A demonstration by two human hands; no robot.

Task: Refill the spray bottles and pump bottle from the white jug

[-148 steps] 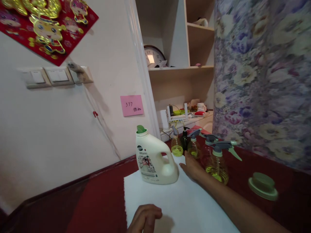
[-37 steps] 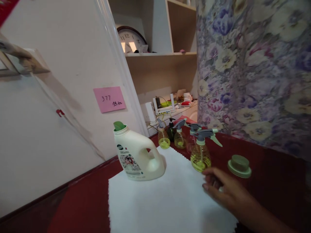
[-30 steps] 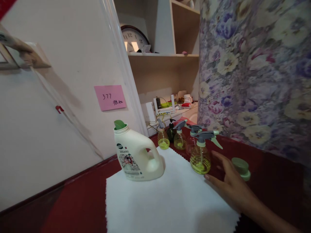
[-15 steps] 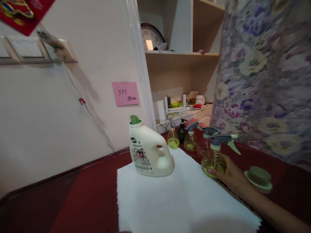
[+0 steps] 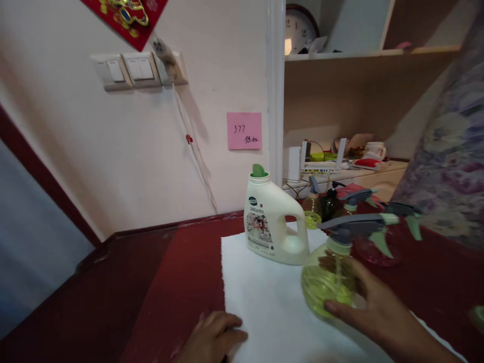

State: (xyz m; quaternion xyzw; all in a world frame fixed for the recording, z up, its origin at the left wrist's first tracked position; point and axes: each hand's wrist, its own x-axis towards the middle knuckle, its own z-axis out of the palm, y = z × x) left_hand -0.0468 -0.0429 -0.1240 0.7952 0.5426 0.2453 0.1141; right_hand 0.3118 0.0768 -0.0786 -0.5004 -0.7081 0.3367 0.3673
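Observation:
My right hand (image 5: 372,312) is wrapped round a yellow-green spray bottle (image 5: 328,282) with a grey trigger head, holding it over the white cloth (image 5: 264,312). My left hand (image 5: 212,340) rests at the cloth's near left edge with its fingers curled, nothing visible in them. A cream detergent jug (image 5: 273,222) with its green spout open stands at the back of the cloth.
More spray bottles (image 5: 313,207) and a dark pump bottle stand behind on the red table (image 5: 159,282). A floral curtain (image 5: 449,166) hangs on the right. A wall with switches (image 5: 128,69), a pink note (image 5: 244,130) and shelves with a clock lie behind.
My right hand has closed on the spray bottle and brought it nearer, over the cloth. My left hand has come back into view at the cloth's edge. The view has swung left.

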